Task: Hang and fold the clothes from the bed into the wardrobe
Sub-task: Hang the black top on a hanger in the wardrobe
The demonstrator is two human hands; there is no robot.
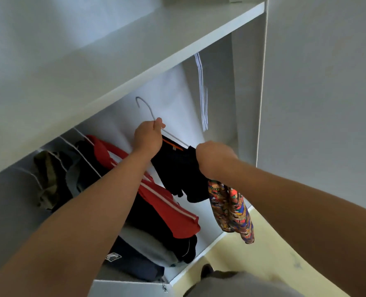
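Under the red jacket (167, 206), the white wardrobe floor (206, 243) bears folded clothes. A navy garment (132, 262) lies nearest, with a grey garment (147, 245) and a black garment (188, 249) beside it.

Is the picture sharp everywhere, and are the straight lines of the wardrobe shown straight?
Head view: the wide lens bends the wardrobe's side panel and tilts the shelf; the right hand and the empty white hangers are smeared by blur; the left hand is sharper; light is soft, without glare.

Hanger (147, 110) with garment (177, 168) in wardrobe (248, 82) under shelf (135, 61), right of other clothes (156, 200), left of spare hangers (202, 91).
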